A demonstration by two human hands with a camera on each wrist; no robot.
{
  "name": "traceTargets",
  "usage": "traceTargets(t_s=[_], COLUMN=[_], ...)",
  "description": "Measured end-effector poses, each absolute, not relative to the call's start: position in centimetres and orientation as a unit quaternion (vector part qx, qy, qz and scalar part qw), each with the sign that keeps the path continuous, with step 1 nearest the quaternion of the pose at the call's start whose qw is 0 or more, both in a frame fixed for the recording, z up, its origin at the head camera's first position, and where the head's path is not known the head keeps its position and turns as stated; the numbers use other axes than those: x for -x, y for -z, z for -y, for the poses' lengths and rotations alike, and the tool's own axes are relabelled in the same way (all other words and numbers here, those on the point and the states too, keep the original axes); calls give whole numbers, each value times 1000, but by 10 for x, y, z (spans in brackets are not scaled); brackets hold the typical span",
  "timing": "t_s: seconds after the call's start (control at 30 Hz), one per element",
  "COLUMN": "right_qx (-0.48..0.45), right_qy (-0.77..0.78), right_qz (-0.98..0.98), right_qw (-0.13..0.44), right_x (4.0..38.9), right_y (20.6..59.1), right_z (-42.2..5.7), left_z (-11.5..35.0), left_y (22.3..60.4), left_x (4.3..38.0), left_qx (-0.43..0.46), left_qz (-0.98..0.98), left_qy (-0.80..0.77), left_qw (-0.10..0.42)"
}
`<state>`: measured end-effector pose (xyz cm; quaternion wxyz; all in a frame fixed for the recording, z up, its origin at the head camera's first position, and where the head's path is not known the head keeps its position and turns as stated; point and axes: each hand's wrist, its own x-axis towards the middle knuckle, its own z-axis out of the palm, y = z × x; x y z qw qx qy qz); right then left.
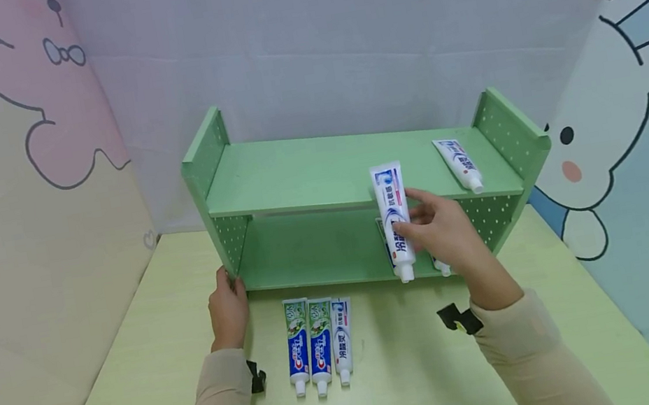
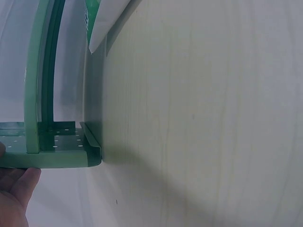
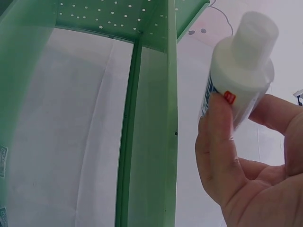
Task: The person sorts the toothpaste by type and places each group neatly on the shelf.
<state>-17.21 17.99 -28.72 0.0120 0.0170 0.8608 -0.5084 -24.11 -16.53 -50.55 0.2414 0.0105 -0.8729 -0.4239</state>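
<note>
My right hand [image 1: 446, 229] pinches a white toothpaste tube [image 1: 392, 209], cap down, in front of the upper shelf's edge. In the right wrist view its white cap [image 3: 255, 40] points up beside the shelf. With fingers and thumb on either side of the left end panel, my left hand [image 1: 229, 313] grips the green two-tier shelf rack [image 1: 293, 165]. Another white toothpaste tube [image 1: 458, 163] lies on the upper tier at the right. Down on the lower tier, toothpaste tubes [image 1: 442, 267] are partly hidden behind the held tube and right hand.
Side by side on the table [image 1: 392, 390], before the rack, lie a green-and-blue toothpaste tube [image 1: 298, 341], a second green-and-blue tube [image 1: 320, 341] and a white toothpaste tube [image 1: 342, 338]. Behind the rack hangs a pale curtain [image 1: 324, 39]; cartoon-printed walls stand on both sides.
</note>
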Motion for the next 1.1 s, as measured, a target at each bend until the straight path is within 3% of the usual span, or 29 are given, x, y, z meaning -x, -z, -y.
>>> traceTargets(t_s=[0.37, 1.1], right_qx=[-32, -40], right_qy=[516, 520], right_qz=[-856, -853], right_qw=[4, -13], right_x=[184, 214], right_y=[277, 270], right_z=[-179, -183], left_z=[167, 167], left_y=[505, 506], left_x=[241, 240], left_qx=[-16, -11], left_qz=[877, 873], left_qy=[426, 428], left_qw=[224, 235])
